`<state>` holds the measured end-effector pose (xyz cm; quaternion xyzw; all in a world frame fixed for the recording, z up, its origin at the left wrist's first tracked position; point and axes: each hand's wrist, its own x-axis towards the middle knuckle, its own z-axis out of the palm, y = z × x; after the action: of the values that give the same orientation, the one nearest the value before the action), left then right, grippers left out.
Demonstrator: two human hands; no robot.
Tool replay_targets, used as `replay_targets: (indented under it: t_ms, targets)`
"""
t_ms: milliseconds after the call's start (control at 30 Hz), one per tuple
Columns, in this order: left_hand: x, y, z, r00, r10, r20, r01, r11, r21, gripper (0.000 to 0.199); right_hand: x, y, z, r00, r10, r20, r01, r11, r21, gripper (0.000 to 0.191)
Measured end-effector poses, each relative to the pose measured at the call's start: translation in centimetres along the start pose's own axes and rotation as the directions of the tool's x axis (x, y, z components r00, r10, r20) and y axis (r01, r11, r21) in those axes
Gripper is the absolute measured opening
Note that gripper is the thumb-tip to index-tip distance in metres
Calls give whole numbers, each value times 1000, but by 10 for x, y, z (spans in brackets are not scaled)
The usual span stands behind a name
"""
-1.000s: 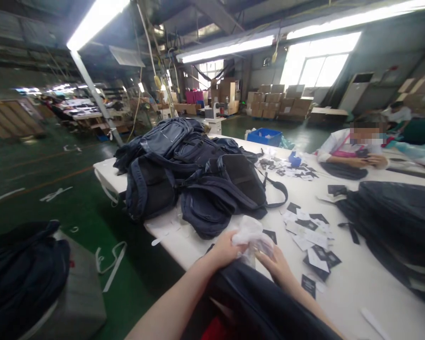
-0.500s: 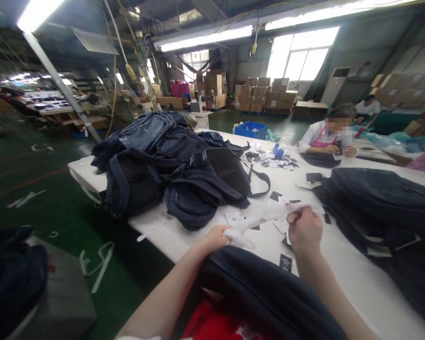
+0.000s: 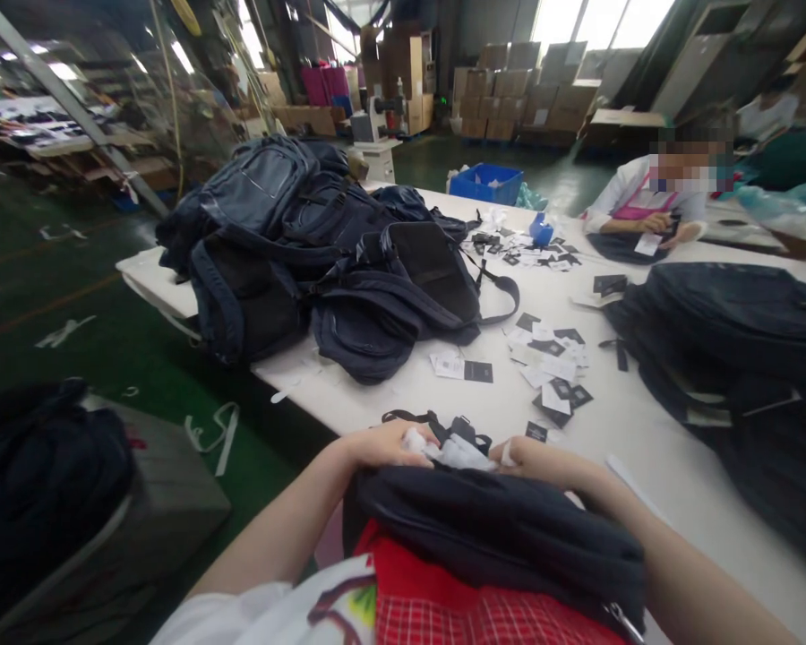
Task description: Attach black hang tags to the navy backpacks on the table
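A dark navy backpack [image 3: 484,515] lies against my body at the near table edge, its black straps [image 3: 467,430] showing on the far side. Over that far side, a crumpled, thin white sheet [image 3: 467,454], like soft plastic, is bunched between my hands. My left hand [image 3: 396,445] has its fingers curled round one end of it. My right hand [image 3: 527,455] is closed at the other end, with a bit of white showing at the fingers. The backpack partly hides the fingertips of both hands.
Several navy backpacks [image 3: 336,260] are heaped at the left of the white table [image 3: 403,403]. Black and white tags [image 3: 551,363] lie scattered ahead. A large dark backpack [image 3: 732,358] sits at right. Across the table, a co-worker [image 3: 651,202] handles a dark piece with a white tag.
Both hands have come nearer my body and closer together. The white sheet, stretched between them before, is now bunched behind the backpack. The view has tilted down.
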<state>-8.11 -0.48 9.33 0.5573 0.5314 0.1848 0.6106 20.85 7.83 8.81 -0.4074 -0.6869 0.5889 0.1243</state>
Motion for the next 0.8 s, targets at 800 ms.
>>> replay_targets:
  t_ms: [800]
  targets:
    - [45,110,-10,838,141,-528,-191,981,-41,30,-73,-76,9,891,-83,446,298,848,-438,16]
